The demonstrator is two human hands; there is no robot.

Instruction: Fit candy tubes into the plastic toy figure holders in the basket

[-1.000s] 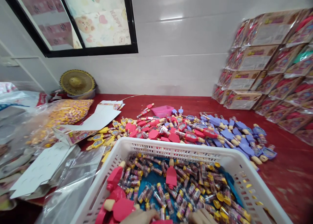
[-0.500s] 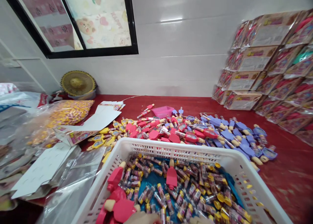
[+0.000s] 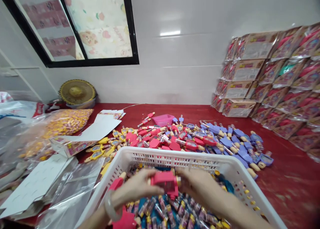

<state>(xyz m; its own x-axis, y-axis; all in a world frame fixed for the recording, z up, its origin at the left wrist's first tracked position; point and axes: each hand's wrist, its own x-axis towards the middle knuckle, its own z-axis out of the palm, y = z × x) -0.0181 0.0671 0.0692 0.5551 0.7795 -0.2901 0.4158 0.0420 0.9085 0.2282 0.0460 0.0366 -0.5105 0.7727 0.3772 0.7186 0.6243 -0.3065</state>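
Note:
Over the basket, my left hand (image 3: pixel 141 185), with a pale bangle at its wrist, has its thumb and fingers closed on a pink plastic toy piece (image 3: pixel 163 178). My right hand (image 3: pixel 191 180) meets the right side of the pink cluster, where a light-coloured end shows. Its fingertips are partly hidden, and I cannot tell whether one or two pink pieces are between the hands. Below them, the white basket (image 3: pixel 182 154) holds many small clear tubes (image 3: pixel 170 215) with yellow caps. More pink pieces (image 3: pixel 125 219) lie at the basket's left side.
Beyond the basket lie heaps of pink (image 3: pixel 155 143), purple (image 3: pixel 226 142) and yellow toy pieces (image 3: pixel 96 155). A pink tray (image 3: pixel 163 119) sits behind them. White cards (image 3: pixel 32 185) and a bag of yellow pieces (image 3: pixel 67 119) are left; wrapped packages (image 3: pixel 240 107) are stacked right.
Both hands have risen from the basket's near edge to above its middle, now with pink plastic between them. The head view has tilted and shifted slightly.

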